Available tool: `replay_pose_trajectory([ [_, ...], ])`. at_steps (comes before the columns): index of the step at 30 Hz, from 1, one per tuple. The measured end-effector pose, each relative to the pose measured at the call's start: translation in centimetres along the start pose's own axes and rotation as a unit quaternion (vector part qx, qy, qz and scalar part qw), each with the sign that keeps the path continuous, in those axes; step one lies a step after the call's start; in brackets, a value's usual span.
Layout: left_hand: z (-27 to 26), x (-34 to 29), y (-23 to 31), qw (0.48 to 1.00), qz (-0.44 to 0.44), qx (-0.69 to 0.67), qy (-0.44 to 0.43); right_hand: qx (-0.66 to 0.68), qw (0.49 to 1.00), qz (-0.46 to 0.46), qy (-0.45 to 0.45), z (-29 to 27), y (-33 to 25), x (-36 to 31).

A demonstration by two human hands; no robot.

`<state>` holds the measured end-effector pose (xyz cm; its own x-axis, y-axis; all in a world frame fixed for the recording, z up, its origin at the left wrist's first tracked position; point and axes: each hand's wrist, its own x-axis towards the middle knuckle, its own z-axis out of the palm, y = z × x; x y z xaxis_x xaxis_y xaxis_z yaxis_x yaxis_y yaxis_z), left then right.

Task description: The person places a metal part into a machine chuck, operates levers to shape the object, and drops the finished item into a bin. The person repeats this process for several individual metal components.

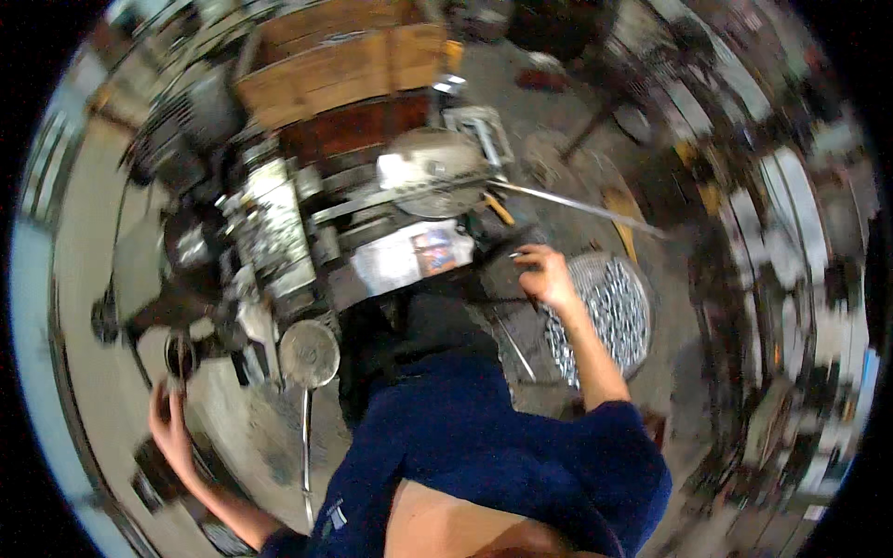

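My left hand [171, 430] is raised at the far left, its fingers stretched up and apart, just below a dark ring-shaped machine part [181, 353]. Whether the fingertips touch that part, I cannot tell. Out in front on the right, my right hand [549, 279] is closed in a pinch. A small shiny metal piece [515, 254] shows at its fingertips; blur hides its exact shape. Beside and partly under my right forearm sits a wide round basket [648, 312], holding a heap of small shiny metal pieces [614, 321].
A machine with a bright metal plate [279, 219] stands left of centre. Below it is a round pan-like disc [310, 353] on a long handle. A printed sheet [409, 256] lies before my lap. Farther off are a wooden crate [344, 70] and a long metal rod [581, 205].
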<state>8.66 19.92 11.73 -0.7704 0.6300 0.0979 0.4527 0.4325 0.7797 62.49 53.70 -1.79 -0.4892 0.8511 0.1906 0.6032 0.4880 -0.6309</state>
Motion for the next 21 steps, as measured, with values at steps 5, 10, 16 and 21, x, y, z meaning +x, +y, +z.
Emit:
replay_pose_trajectory([
  [5, 11.6, 1.7, 10.4, 0.969, 0.105, -0.074, -0.210, 0.180, 0.924, -0.324, -0.094, 6.2, -17.7, 7.4],
  [10, 15.5, 0.4, 11.5, 0.895, 0.091, -0.297, -0.319, 0.255, 0.846, -0.460, -0.090, 8.4, -27.8, 10.0],
  [16, 14.3, 0.5, 10.6, 0.936, 0.091, -0.207, -0.270, 0.145, 0.863, -0.471, -0.110, 10.0, -28.7, 9.8],
  [21, 13.3, 1.2, 10.2, 0.955, 0.133, -0.156, -0.216, 0.110, 0.855, -0.479, -0.166, 10.0, -30.5, 11.1],
])
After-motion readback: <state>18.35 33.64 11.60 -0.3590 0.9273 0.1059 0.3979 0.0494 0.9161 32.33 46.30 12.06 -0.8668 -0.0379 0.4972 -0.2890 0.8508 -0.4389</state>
